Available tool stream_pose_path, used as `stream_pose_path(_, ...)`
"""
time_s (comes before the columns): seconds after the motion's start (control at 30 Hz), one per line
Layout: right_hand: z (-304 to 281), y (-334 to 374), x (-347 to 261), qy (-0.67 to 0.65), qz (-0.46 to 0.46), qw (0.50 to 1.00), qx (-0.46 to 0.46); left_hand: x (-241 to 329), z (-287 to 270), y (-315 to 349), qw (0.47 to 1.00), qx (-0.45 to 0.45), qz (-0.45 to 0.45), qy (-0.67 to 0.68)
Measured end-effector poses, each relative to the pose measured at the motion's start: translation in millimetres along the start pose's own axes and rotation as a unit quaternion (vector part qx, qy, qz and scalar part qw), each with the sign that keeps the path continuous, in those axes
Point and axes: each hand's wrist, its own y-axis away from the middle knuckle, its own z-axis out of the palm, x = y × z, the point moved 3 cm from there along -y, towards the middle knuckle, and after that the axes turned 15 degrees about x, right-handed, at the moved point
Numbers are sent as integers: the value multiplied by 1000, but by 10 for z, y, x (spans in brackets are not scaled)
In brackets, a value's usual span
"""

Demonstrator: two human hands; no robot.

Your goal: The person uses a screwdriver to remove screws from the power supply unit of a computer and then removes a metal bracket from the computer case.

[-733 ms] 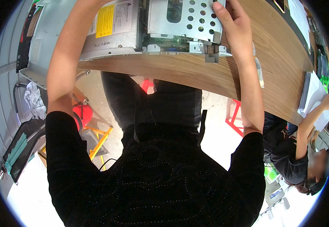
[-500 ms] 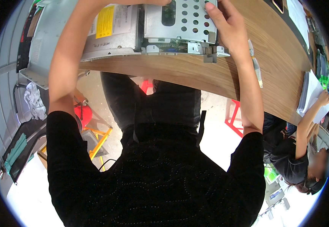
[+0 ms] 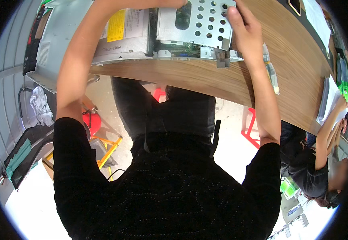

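Note:
An opened metal computer case (image 3: 122,59) lies at the table's near edge, cut off by the top of the view. On its right part sits a silver drive bracket (image 3: 168,30) with rows of round holes and one long slot. My right hand (image 3: 246,34) grips the bracket's right edge, thumb by the corner and fingers beyond it. My left hand (image 3: 180,3) reaches across the case, a fingertip by the slot; most of this hand is out of view. Left of the bracket is a metal drive box (image 3: 136,30) with a yellow label.
A small clear bag (image 3: 270,72) lies right of my forearm. Farther right, a co-worker's hand (image 3: 340,105) is by a stack of paper (image 3: 326,100). A phone (image 3: 294,6) lies at the far right. Red (image 3: 92,122) and yellow (image 3: 110,152) stool parts stand below the table.
The whole view has shifted slightly, so the case sits a little farther right. Both my hands stay at the bracket. The co-worker's hands have moved slightly by the paper.

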Motion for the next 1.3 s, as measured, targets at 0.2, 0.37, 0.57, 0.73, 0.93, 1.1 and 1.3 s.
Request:
stream_pose_path(0.2,-12,-74,-77,-78,-73,994,15,151,-183,23,971,187,127,-80)
stream_pose_path(0.37,-112,-48,40,-199,17,980,3,21,-128,40,978,179,106,18)
stream_pose_path(0.57,-60,-16,107,-126,138,981,-57,82,-177,32,998,-3,2,63)
stream_pose_path(0.73,-28,36,99,-75,138,987,-39,37,-109,49,999,-29,26,35)
stream_pose_path(0.93,-59,-26,86,-91,72,993,27,58,-74,24,998,-48,15,37)
stream_pose_path(1.1,34,37,11,-189,97,977,-30,-13,-40,53,993,-94,8,77)
stream_pose_path(1.3,19,-5,127,-183,94,977,-61,-34,-14,59,987,-143,-18,68)
